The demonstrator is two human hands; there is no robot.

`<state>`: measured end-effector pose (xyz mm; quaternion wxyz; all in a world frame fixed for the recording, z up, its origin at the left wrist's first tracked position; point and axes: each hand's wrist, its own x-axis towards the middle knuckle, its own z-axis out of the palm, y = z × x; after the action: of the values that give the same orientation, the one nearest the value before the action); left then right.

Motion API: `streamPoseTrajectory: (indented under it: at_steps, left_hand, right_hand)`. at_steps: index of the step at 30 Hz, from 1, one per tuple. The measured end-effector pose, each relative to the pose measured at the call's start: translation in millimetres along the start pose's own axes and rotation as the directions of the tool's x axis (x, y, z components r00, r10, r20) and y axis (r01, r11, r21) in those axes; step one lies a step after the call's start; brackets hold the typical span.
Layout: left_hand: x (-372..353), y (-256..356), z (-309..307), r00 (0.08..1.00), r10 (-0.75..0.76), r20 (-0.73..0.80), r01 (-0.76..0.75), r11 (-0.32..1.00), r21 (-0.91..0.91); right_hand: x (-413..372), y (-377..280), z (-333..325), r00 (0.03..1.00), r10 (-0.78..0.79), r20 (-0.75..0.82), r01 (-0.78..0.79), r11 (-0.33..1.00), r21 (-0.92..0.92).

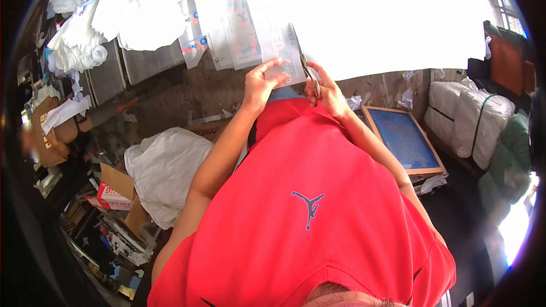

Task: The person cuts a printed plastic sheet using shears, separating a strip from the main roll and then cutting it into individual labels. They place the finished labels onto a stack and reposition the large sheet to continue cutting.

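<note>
At the edge of the bright white table (375, 28), my left hand (260, 86) pinches the lower left edge of a translucent plastic sheet (276, 45) with printed lettering. My right hand (328, 92) is closed round the handles of a pair of scissors (303, 59). The blades point away from me along the sheet's right side. Glare hides whether they are cutting into it. Left of it, more printed translucent sheets (240, 28) hang over the table edge, some with blue and orange print (193, 42).
White plastic bundles (79, 45) are piled at the far left. A blue-meshed wooden frame (404, 139) leans at the right near tied white sacks (469, 116). Left of me are a white sack (168, 165) and an open cardboard box (116, 190). Another person (54, 131) is at far left.
</note>
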<state>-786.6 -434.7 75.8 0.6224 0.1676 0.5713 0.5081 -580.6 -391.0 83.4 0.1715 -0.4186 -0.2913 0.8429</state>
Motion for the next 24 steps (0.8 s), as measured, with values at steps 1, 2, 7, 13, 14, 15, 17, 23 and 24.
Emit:
streamPoseTrajectory:
  at_steps: [1,2,7,13,14,15,17,23,24]
  left_hand:
    - [-1,1,-1,1.0,-0.015,0.008,0.015,1.0,-0.002]
    - [-2,3,-1,0.999,-0.031,0.016,0.031,1.0,-0.004]
    - [-3,5,-2,0.999,-0.026,0.023,0.026,1.0,-0.002]
    - [-6,8,-4,0.999,-0.032,0.025,0.031,0.999,0.011]
    - [-5,8,-4,0.999,-0.022,0.024,0.022,1.0,-0.004]
    - [-5,8,-4,1.0,-0.019,0.023,0.019,1.0,-0.005]
    - [-5,8,-4,1.0,-0.016,0.013,0.016,1.0,-0.009]
    - [-7,7,-6,0.999,-0.032,0.028,0.031,0.999,0.012]
    - [-8,7,-6,0.999,-0.03,0.027,0.03,0.999,0.014]
  right_hand:
    - [1,2,-1,1.0,0.0,0.001,0.0,1.0,-0.004]
    - [3,5,-2,1.0,-0.022,0.021,0.022,1.0,-0.001]
    - [9,0,5,1.0,-0.029,-0.007,0.029,0.998,0.047]
    - [23,-1,3,0.998,-0.042,-0.037,0.044,0.998,0.052]
    - [25,1,2,0.998,-0.06,-0.02,0.061,0.997,0.052]
    - [26,3,2,0.997,-0.077,-0.004,0.077,0.996,0.053]
    - [27,7,4,0.996,-0.091,-0.003,0.091,0.995,0.05]
    - [34,-6,10,0.992,-0.097,-0.076,0.096,0.995,-0.009]
    - [36,-8,10,0.992,-0.093,-0.09,0.089,0.995,-0.042]
